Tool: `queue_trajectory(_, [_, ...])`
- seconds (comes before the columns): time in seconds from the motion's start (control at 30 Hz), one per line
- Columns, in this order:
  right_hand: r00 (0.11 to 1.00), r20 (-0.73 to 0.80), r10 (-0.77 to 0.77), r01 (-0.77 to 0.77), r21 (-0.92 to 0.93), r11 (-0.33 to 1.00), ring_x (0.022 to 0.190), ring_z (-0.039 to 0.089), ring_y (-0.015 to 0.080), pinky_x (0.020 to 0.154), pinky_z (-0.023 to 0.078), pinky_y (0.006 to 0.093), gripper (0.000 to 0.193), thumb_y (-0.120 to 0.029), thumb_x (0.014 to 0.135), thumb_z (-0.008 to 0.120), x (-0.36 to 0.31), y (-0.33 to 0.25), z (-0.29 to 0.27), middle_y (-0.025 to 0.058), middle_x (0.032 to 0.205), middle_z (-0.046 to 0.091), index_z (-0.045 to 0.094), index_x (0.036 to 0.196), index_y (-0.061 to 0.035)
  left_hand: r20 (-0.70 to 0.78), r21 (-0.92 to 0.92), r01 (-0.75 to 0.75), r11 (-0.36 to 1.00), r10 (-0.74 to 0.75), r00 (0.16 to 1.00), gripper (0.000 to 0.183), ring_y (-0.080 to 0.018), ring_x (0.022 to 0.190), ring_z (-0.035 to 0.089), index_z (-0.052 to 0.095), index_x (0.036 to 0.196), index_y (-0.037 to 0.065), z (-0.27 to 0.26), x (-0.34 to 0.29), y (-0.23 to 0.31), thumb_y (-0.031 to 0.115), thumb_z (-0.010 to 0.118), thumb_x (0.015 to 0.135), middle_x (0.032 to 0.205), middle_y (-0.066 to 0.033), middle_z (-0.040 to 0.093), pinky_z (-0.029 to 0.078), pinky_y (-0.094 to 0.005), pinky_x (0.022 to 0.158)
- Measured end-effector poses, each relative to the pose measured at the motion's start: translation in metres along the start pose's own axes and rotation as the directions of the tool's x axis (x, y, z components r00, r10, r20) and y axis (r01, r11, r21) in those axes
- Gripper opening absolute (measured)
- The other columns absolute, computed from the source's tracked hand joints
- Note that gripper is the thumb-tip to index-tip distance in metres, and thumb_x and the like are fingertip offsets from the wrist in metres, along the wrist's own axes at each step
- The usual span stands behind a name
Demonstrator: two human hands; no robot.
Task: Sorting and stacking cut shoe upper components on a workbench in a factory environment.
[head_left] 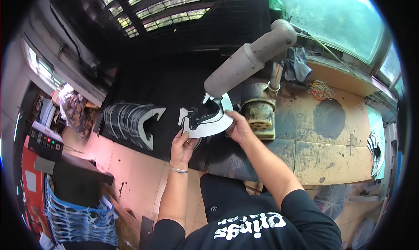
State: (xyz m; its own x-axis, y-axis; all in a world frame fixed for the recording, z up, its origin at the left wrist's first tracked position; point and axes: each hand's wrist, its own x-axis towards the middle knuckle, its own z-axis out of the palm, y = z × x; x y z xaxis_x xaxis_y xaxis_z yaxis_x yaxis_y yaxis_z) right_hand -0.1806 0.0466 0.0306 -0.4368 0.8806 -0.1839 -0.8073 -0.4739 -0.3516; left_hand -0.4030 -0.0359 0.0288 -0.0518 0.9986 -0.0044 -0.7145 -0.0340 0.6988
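Both hands grip a U-shaped white piece with black edging (205, 128), which looks like a shoe upper. My left hand (182, 146) pinches its near left side, thumb on top. My right hand (239, 127) is closed on its right side. Part of the piece lies beneath the lower end of a thick grey machine arm (238, 68), which hides where the two meet. To the left, a row of similar curved pieces (131, 123) stands closely stacked on the black work surface (161, 88).
Right of the piece stands a stained metal machine part (259, 108). Beyond it, stained cardboard (314, 158) covers the bench, with rubber bands (321, 90) and a grey cloth (298, 64) towards the back. More white pieces (374, 149) lie at the far right. A control box with lit buttons (46, 141) stands at left.
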Motion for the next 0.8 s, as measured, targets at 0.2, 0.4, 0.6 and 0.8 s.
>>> queue_trajectory(0.2, [0.978,-0.054,-0.200,0.203,0.058,0.977,0.101,0.062,0.0200,0.092,0.048,0.0320,0.028,-0.005,0.088,0.059,0.039,0.010,-0.022,0.0079,0.107,0.064,0.056,0.115,-0.0013,-0.013,-0.100,0.012,0.995,-0.013,1.000,0.020,-0.0233,0.096,0.067,0.060,0.110,-0.002,0.005,0.055,-0.019,0.004,0.057,0.091,0.103,-0.0127,0.069,0.055,-0.0352,0.089])
queue_trajectory(0.4, [0.914,-0.280,-0.294,0.340,0.132,0.931,0.117,0.052,0.0240,0.100,0.042,0.0417,0.042,-0.033,0.096,0.056,0.058,0.010,-0.028,0.0097,0.125,0.056,0.050,0.127,-0.0056,-0.070,-0.253,0.064,0.965,-0.085,0.994,0.018,-0.0275,0.096,0.067,0.062,0.106,-0.003,0.025,0.085,-0.047,0.005,0.058,0.091,0.103,-0.0157,0.068,0.057,-0.0370,0.087])
queue_trajectory(0.6, [0.964,-0.098,-0.247,0.236,-0.106,0.966,0.121,0.049,0.0271,0.099,0.042,0.0394,0.063,-0.047,0.098,0.044,0.017,0.017,-0.026,0.0156,0.136,0.046,0.033,0.142,-0.0026,-0.017,-0.264,0.079,0.961,-0.087,0.996,0.022,-0.0312,0.097,0.067,0.060,0.108,-0.003,0.034,0.106,-0.047,0.010,0.058,0.091,0.104,-0.0180,0.068,0.057,-0.0375,0.086])
queue_trajectory(0.8, [0.978,-0.079,-0.192,0.130,-0.490,0.862,0.094,0.062,0.0168,0.080,0.050,0.0296,0.048,-0.033,0.101,0.043,-0.026,0.020,-0.075,0.0133,0.115,0.062,0.045,0.134,0.0015,0.014,-0.251,0.098,0.963,-0.097,0.995,0.023,-0.0305,0.096,0.067,0.060,0.110,-0.002,0.046,0.109,-0.051,0.011,0.059,0.091,0.104,-0.0168,0.068,0.056,-0.0382,0.085])
